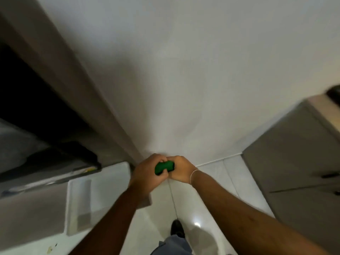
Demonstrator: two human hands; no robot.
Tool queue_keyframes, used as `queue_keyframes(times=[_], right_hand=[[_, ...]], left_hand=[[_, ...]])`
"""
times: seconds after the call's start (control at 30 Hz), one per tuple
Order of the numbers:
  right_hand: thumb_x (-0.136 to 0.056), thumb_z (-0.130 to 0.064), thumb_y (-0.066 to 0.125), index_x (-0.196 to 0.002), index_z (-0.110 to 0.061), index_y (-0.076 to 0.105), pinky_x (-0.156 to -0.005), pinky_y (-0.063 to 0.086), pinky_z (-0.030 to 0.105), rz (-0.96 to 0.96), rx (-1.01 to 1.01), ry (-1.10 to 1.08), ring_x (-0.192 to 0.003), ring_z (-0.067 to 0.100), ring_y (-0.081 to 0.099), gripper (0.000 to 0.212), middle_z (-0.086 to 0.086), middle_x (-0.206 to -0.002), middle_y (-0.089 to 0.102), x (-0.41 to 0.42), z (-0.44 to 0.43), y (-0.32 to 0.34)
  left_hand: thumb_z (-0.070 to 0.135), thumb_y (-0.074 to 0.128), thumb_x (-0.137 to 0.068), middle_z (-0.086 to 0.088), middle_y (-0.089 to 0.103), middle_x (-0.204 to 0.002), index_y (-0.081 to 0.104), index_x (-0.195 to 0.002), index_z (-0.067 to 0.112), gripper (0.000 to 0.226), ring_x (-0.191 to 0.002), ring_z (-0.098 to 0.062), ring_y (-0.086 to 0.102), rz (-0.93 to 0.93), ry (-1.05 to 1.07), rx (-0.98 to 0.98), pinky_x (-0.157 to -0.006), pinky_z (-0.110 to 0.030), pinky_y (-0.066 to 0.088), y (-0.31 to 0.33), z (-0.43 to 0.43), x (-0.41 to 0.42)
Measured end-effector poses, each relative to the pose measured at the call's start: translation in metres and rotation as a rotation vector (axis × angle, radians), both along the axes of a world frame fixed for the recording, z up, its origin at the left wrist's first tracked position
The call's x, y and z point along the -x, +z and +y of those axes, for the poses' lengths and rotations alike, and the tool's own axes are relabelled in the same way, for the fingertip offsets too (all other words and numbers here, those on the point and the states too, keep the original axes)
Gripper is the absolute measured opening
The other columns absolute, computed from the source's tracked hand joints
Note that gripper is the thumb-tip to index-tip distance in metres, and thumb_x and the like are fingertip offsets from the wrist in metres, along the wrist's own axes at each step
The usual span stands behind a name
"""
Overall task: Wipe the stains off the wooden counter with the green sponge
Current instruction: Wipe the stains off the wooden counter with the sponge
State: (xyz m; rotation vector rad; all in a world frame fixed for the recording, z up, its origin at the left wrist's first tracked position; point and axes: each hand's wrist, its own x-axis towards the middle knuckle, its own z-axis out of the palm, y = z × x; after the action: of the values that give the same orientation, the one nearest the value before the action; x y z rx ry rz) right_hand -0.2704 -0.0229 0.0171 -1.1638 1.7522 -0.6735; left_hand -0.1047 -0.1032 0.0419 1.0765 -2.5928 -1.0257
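Filling most of the view above the grip is a plain white wall [184, 70]. Left of the grip a tall grey panel [60, 70] runs up beside a dark opening, and below that sits a pale surface [33, 208] with a white tray [81, 205] on it. Right of the grip stands a grey cabinet [298, 162]. Below the grip lies a pale tiled floor [220, 181], where a dark shoe [177, 228] shows. Both bare forearms reach forward and meet. The left hand [147, 173] and right hand [181, 171] are clenched together on the green sponge [164, 167], held in the air between the fingers, well apart from the surface. A thin band [192, 174] circles the right wrist.
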Motion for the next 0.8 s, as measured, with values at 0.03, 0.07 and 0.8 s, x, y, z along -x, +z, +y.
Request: queue_keyframes(times=[0.03,0.07,0.8], right_hand=[[-0.082,-0.012,0.075,-0.100,-0.018,0.081,-0.087,0.063,0.043,-0.019,-0.024,-0.076,-0.086,0.015,0.072,0.020,0.004,-0.094,0.080,0.021,0.019,0.001],[-0.079,-0.013,0.074,-0.088,-0.024,0.081,-0.077,0.063,0.038,-0.033,-0.051,-0.155,-0.075,0.006,0.068,0.016,-0.006,-0.081,0.079,0.039,0.041,0.003],[-0.102,-0.007,0.069,-0.139,-0.009,0.068,-0.104,0.054,0.037,0.204,0.346,-2.260,-0.123,0.034,0.068,0.037,0.005,-0.120,0.072,0.406,0.623,0.040]], left_hand=[[0.033,0.071,-0.081,0.021,0.066,-0.110,0.066,-0.114,0.036,0.034,-0.097,-0.009,0.067,0.049,-0.044,-0.020,-0.083,-0.031,0.054,-0.002,0.010,0.023],[0.030,0.072,-0.082,0.022,0.065,-0.109,0.066,-0.113,0.037,0.033,-0.097,-0.007,0.066,0.095,-0.100,-0.041,-0.084,-0.031,0.056,-0.006,0.022,0.046],[0.042,0.037,-0.110,-0.001,0.002,-0.184,0.000,-0.174,0.020,0.077,-0.170,-0.019,-0.003,0.048,-1.197,0.446,-0.137,-0.042,-0.003,-0.057,0.438,0.573]])
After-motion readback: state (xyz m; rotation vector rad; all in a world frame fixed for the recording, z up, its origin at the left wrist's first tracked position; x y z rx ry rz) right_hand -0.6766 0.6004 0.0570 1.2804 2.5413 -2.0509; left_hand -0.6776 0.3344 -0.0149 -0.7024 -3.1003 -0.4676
